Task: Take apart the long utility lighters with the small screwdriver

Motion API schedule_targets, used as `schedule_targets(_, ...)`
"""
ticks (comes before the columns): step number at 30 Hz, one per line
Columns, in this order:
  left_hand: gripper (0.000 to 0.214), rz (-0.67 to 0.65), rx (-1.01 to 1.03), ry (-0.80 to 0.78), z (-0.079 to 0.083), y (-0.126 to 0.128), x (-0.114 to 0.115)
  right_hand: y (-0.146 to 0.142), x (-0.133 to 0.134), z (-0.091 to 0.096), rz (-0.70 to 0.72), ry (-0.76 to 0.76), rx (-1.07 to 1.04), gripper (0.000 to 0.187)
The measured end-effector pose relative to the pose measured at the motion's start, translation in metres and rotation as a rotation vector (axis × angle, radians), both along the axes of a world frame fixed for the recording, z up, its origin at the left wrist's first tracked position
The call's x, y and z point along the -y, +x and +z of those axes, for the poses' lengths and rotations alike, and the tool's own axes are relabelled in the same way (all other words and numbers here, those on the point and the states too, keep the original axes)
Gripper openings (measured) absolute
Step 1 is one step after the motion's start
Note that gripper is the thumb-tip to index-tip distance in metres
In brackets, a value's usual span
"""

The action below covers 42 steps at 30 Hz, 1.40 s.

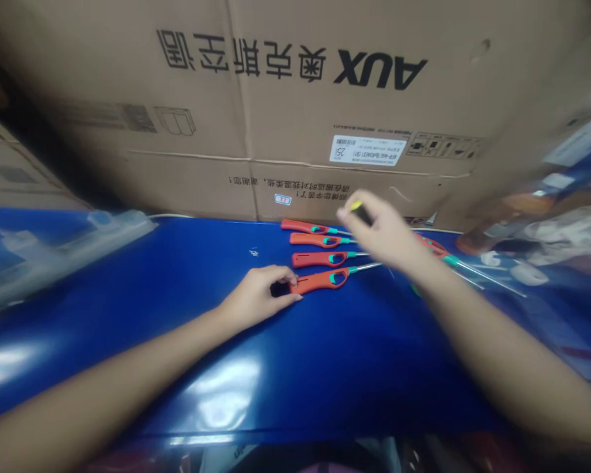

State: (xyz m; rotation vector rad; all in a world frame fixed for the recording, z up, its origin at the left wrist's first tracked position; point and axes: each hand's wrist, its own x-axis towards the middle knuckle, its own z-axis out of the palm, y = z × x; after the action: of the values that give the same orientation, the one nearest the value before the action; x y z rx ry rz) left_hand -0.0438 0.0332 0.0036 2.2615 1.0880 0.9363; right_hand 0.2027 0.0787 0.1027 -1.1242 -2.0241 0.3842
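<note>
Apparently steadying front orange lighter (320,281) for tool work: pinching its butt end with left hand (261,293), clenching black-and-yellow tool (363,215) in right hand (384,231). Seeing 3 more lighters (304,240) just beyond left hand. Likely calls for a controlled right-hand move next. Mind box (276,131) close beyond right hand; use open tabletop (285,374) nearside of both.

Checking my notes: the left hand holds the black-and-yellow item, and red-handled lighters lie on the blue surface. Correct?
Wrong hand: the head view shows the right hand holding the black-and-yellow item. Red-handled lighters do lie on the blue surface.
</note>
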Motion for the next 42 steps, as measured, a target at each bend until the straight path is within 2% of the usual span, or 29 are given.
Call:
schedule_targets(2, 0.018, -0.005, 0.009, -0.009, 0.000, -0.001, -0.001, -0.007, 0.012, -0.032, -0.020, 0.026, 0.310, 0.019)
schedule_targets(4, 0.018, -0.014, 0.011, -0.024, 0.000, -0.001, -0.003, -0.014, 0.022, -0.062, -0.103, 0.035, 0.557, 0.027)
schedule_targets(6, 0.018, -0.020, 0.003, -0.040, 0.002, -0.002, -0.005, -0.017, 0.027, -0.081, -0.122, 0.039, 0.645, 0.032)
schedule_targets(8, 0.019, -0.026, -0.015, -0.059, 0.006, -0.004, -0.007, -0.018, 0.029, -0.088, -0.126, 0.043, 0.656, 0.031)
schedule_targets(14, 0.016, -0.093, -0.223, -0.005, 0.023, -0.008, -0.010, -0.016, 0.030, -0.085, -0.149, 0.061, 0.648, 0.030)
schedule_targets(21, 0.013, -0.186, -0.472, 0.058, 0.043, -0.006, -0.023, -0.011, 0.027, -0.090, -0.082, 0.079, 0.650, 0.028)
schedule_targets(24, 0.012, -0.229, -0.629, 0.177, 0.053, -0.002, -0.027, -0.009, 0.027, -0.088, -0.064, 0.085, 0.651, 0.026)
schedule_targets(28, 0.017, -0.298, -0.814, 0.458, 0.056, 0.006, -0.027, -0.008, 0.027, -0.085, -0.046, 0.084, 0.651, 0.028)
schedule_targets(32, 0.020, -0.244, -0.927, 0.585, 0.047, 0.013, -0.026, -0.009, 0.026, -0.085, -0.049, 0.080, 0.648, 0.029)
schedule_targets(38, 0.018, -0.082, -1.097, 0.458, 0.042, 0.020, -0.018, -0.009, 0.027, -0.085, -0.051, 0.079, 0.657, 0.030)
schedule_targets(42, 0.009, -0.040, -1.098, 0.492, 0.047, 0.020, -0.009, -0.010, 0.027, -0.084, -0.060, 0.082, 0.670, 0.030)
